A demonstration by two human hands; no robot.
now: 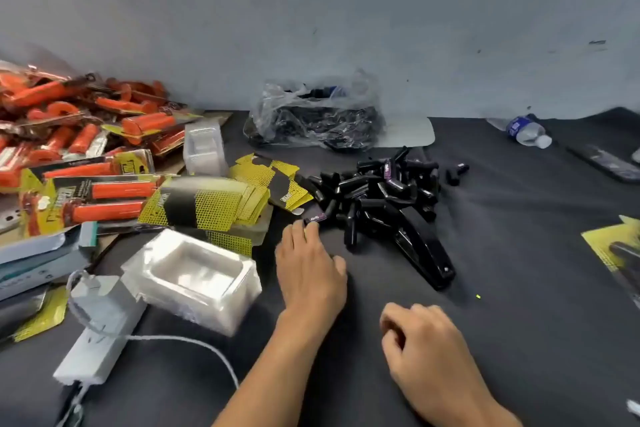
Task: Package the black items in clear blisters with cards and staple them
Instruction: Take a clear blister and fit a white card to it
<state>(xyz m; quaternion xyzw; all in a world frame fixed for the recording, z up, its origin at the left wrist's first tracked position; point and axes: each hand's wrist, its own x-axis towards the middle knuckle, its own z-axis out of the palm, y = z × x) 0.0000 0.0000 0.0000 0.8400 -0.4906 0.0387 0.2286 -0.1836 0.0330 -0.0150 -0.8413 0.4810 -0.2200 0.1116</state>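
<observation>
Left grip, fingers straight, apparently touched a purple-labelled black item beside the pile; right grip rested loosely curled, empty.

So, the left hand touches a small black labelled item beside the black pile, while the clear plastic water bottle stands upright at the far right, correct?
Not quite: the head view shows the clear plastic water bottle lying on its side. The left hand does touch the small black labelled item beside the black pile.

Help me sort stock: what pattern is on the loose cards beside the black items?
The cards show a yellow mesh grid with a black band; head view.
</observation>
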